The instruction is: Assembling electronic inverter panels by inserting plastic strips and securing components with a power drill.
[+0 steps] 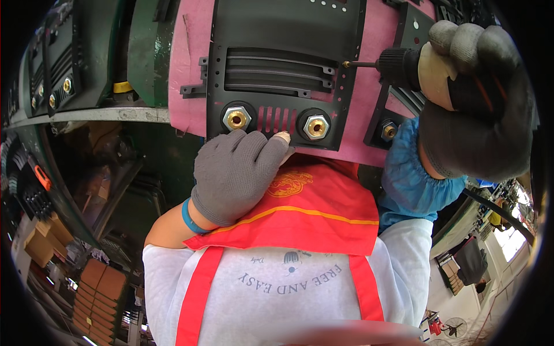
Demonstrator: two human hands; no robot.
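Observation:
A black metal panel (277, 26) lies in front of me, with a slatted black grille (277, 72) set into its opening. Two brass-centred hex connectors, a left connector (236, 117) and a right connector (315, 126), sit along its near edge. My left hand (239, 170), in a grey glove, rests at that near edge between the connectors; its fingers are bent over the edge, and what they grip is hidden. My right hand (479, 86), also gloved, is wrapped round a power screwdriver (398, 66). The bit points left and touches a small brass-coloured screw (346, 64) at the panel's right side.
Pink padding (190, 57) covers the bench under the panel. A second black panel (384, 124) lies to the right, partly behind the blue sleeve. More panels with connectors (57, 92) stand at the far left. Stacked brown boxes (98, 300) are on the lower left.

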